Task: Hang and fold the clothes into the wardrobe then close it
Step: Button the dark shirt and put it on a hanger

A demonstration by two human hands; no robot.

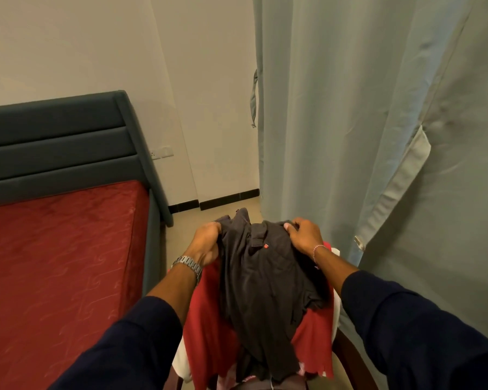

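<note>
Red bed [59, 249], grey curtain [350, 122], pale wall [68, 46]

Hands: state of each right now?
Left hand: closed, gripping the dark grey shirt.
Right hand: closed on the same shirt's other shoulder.

One camera on my head, tilted forward and down.
It looks along both my forearms to my left hand [206, 243] and right hand [304, 236], close below the lens; the bed [62, 249] fills the left edge, the grey curtain [364, 122] the right, and the wall [203, 94] lies ahead.
</note>
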